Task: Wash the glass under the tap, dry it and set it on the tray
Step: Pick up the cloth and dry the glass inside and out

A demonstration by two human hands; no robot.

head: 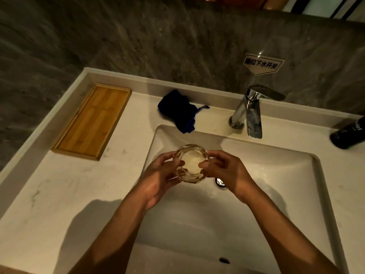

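Observation:
A clear faceted glass [191,162] is held upright over the left part of the white sink basin [276,167]. My left hand [158,180] wraps its left side and underside. My right hand [225,171] grips its right side, with a thumb inside the rim. The chrome tap [249,113] stands at the back right of the basin, apart from the glass; no water runs from it. A dark blue cloth [177,111] lies crumpled on the counter behind the basin. The wooden tray [92,121] sits on the counter at the far left with nothing on it.
A dark bottle [347,133] lies at the right edge of the counter. The drain [220,182] is just right of the glass. A grey stone wall with a white label [260,64] rises behind the counter.

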